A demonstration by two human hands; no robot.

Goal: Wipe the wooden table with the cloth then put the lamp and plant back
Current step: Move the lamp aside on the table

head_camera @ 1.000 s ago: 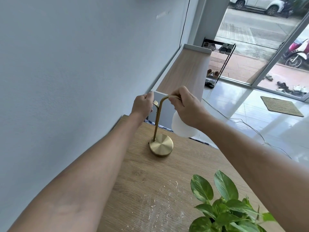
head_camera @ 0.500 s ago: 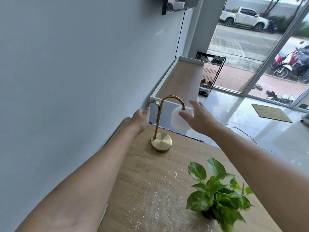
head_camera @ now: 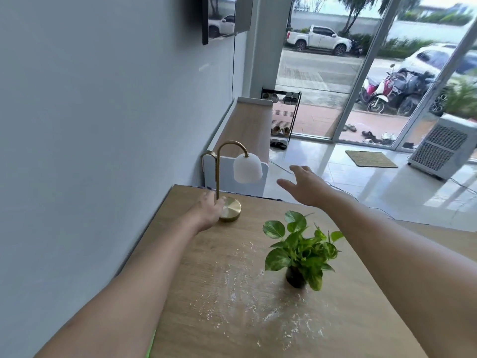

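Observation:
A brass lamp (head_camera: 230,208) with a white dome shade (head_camera: 247,168) stands at the far left corner of the wooden table (head_camera: 348,306). My left hand (head_camera: 208,209) is down at the lamp's round base, with thumb and fingers curled around the foot of the stem. My right hand (head_camera: 304,186) hovers to the right of the shade with its fingers spread, touching nothing. A small leafy plant in a dark pot (head_camera: 299,250) stands mid-table, between my forearms. White powder (head_camera: 245,301) is scattered over the tabletop near me. No cloth is in view.
A grey wall (head_camera: 90,151) runs close along the table's left side. Beyond the table stands a low wood-topped cabinet (head_camera: 245,127), then a shoe rack (head_camera: 282,117). Cables (head_camera: 343,189) lie on the tiled floor to the right, near a white cooler unit (head_camera: 444,148).
My left hand slid down from the top of the lamp's stem to its base. My right hand let go of the lamp arm and moved off to the right. The view lifted.

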